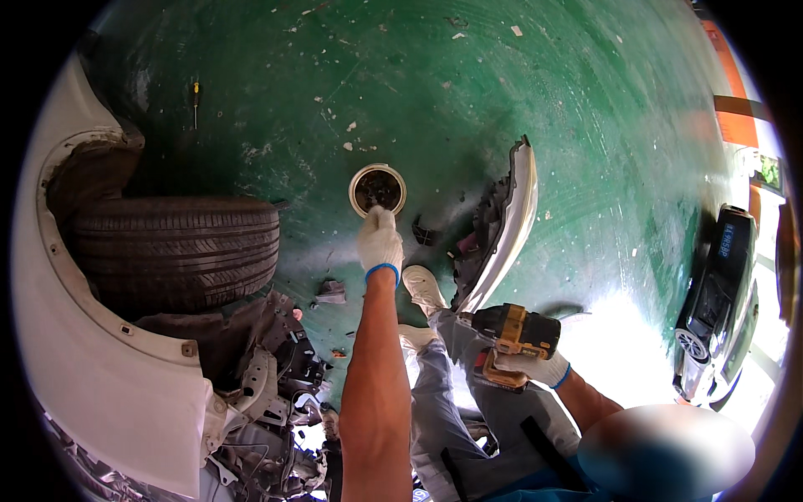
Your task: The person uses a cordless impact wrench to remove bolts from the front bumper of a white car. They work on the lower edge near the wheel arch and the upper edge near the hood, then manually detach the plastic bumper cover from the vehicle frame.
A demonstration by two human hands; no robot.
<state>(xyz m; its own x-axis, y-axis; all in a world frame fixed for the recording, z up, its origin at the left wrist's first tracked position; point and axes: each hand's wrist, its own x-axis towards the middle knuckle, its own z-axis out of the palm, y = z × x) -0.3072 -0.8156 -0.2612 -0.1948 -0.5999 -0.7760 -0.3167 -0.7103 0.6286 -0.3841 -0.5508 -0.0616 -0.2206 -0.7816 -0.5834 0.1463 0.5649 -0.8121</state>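
My left hand, in a white glove with a blue cuff, reaches to a round tin with small dark pieces inside, probably metal. Its fingers are curled at the tin's near rim; what they hold, if anything, is hidden. My right hand, gloved alike, grips a yellow and black cordless drill above my legs. A long white and black car trim piece lies to the right of the tin, with a small black plastic piece between them.
A white car body with a tyre and exposed front parts fills the left. A yellow screwdriver lies on the green floor. A black car stands at the far right.
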